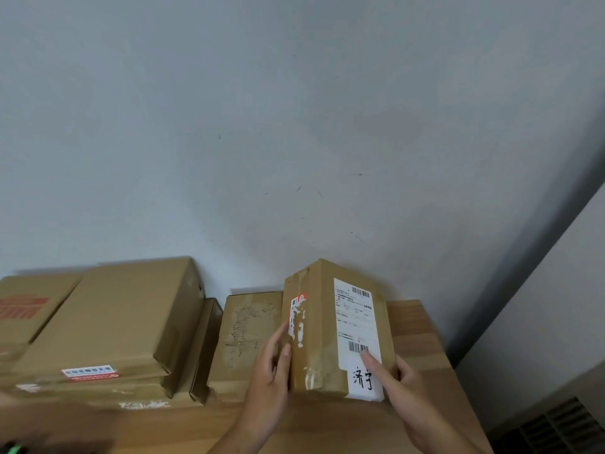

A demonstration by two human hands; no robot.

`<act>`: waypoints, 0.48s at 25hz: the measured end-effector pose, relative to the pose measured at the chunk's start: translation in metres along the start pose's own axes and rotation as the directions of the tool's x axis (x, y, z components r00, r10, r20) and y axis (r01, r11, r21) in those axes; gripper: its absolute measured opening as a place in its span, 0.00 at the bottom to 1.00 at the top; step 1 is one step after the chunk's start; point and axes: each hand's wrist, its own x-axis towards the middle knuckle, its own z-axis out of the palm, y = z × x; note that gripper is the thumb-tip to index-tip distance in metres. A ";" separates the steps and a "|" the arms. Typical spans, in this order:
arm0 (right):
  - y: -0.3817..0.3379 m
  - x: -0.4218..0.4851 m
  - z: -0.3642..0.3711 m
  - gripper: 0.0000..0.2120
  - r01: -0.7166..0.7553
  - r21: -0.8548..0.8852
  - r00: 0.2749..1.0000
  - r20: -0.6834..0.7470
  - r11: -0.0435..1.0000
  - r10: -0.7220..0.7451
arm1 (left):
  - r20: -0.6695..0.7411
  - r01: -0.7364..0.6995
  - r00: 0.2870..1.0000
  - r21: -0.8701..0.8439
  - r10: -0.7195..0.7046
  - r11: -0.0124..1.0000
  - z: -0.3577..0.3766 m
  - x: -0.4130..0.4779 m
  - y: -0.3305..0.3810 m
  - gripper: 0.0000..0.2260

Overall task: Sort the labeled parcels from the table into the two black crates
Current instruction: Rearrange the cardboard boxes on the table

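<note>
A brown cardboard parcel [324, 326] with a white shipping label and a handwritten white tag stands at the right of the wooden table [412, 326]. My left hand [271, 371] grips its left side. My right hand [396, 378] holds its right side, thumb lying on the label near the lower barcode. A flat parcel [245, 335] with torn tape lies just left of it. Further left, a large parcel [114, 319] sits on a stack. A corner of one black crate [563, 427] shows at the bottom right; the other crate is out of view.
A grey wall rises right behind the table. A box with red print [29, 309] lies at the far left. A thin dark-edged parcel [206, 348] stands between the stack and the flat parcel. A dark blurred shape [42, 430] fills the bottom left corner.
</note>
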 end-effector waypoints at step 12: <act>0.003 -0.043 0.041 0.11 0.187 -0.129 0.978 -0.070 0.974 -0.197 | -0.086 -0.110 0.991 -0.074 0.103 0.991 -0.044 -0.026 0.007 0.30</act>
